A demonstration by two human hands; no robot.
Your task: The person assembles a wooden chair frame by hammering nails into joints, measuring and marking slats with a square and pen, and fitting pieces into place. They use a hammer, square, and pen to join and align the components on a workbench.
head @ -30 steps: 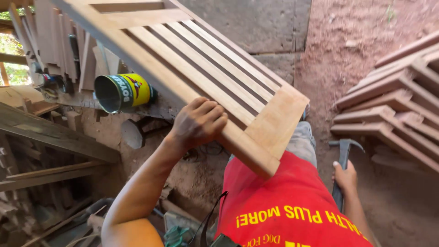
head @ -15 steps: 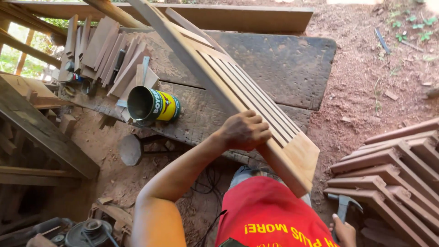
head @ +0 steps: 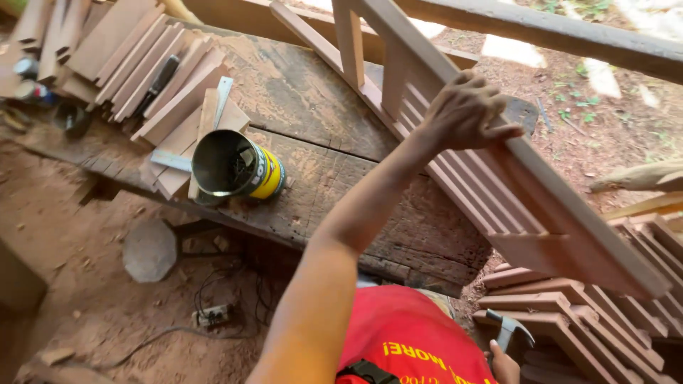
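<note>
**Holding a slatted panel above the workbench**

Starting nearest your body, your right hand (head: 504,364) sits low at the bottom edge of view with a claw hammer (head: 509,328) at it; only part of the hand shows, so you cannot tell how its fingers are set on the handle. Just beyond it lies a stack of slatted wooden panels (head: 569,313), layered on the ground at your right.

Your left hand (head: 464,110) is raised, fingers curled and pressed over the upper rail of a slatted wooden panel (head: 512,192). You grip near the middle of the long edge, which likely balances the tilted piece. The panel slants from the far edge of the workbench (head: 341,178) down toward the stack, its lower end off the bench's right edge.

Farther left, an open tin can (head: 235,165) lies on its side near the bench's front edge, touching a metal square (head: 213,107) and loose wooden slats (head: 135,64) fanned at the far left corner. Bare bench top between can and panel gives room; a beam (head: 569,32) crosses beyond.
</note>
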